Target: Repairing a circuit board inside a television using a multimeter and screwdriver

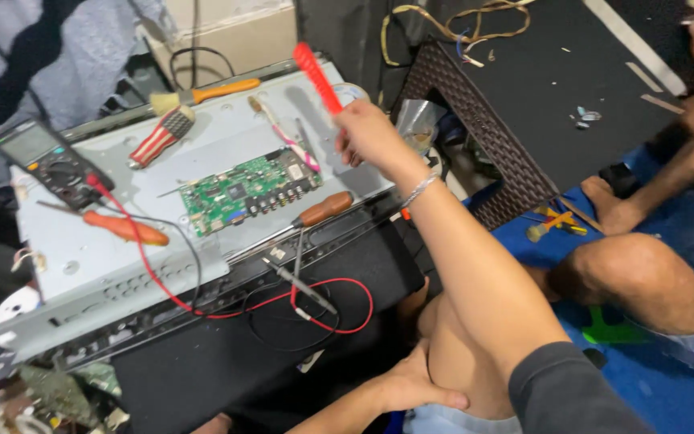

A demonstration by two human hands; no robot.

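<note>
Head view looks down on a right hand (369, 133) raised over the far right end of a grey metal panel (106, 257), its fingers closed round the lower end of a red tool (316, 74). That tool's long axis runs up and to the left from the fist, tilted away from the person, so its free end stands above the panel's far edge rather than over the board (251, 193). The green board lies on the panel below and to the left of the fist, near but not touching it, with its long side running left to right and slightly upward. A brown-handled screwdriver (295, 225) lies just beside the board's near edge, shaft pointing left; a toothbrush (287, 137) lies just past the board's far right corner, close under the hand. Farther left sit a striped-handle screwdriver (162, 137), a paintbrush (202, 92), an orange-handled tool (122, 229) and a multimeter (50, 161), whose red lead (202, 309) loops across the near edge. The left hand (411, 386) rests on the person's own knee, fingers curled loosely and holding nothing, well apart from the panel, so the right hand is much the nearer to the board. Another person's bare legs (644, 273) show on the blue mat (668, 394) at right.
</note>
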